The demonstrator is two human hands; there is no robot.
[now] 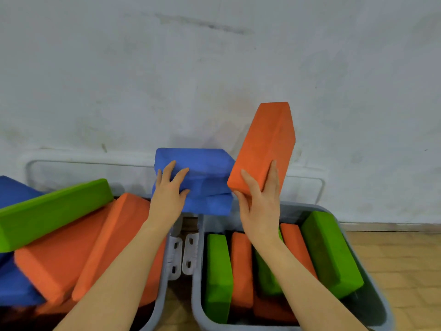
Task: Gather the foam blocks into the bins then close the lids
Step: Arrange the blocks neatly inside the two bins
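From the head view, our right hand [259, 199] grips an orange block [265, 144] by its low end above the right bin [198, 295]; our left hand [168, 192] clasps blue blocks [205, 177]. They look light and squashy, best held by the narrow sides.

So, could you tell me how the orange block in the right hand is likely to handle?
The orange block is probably light: the right hand holds it up by one end alone. It looks stiff, staying straight with no sag. Its matte, grainy surface likely grips well rather than slipping.
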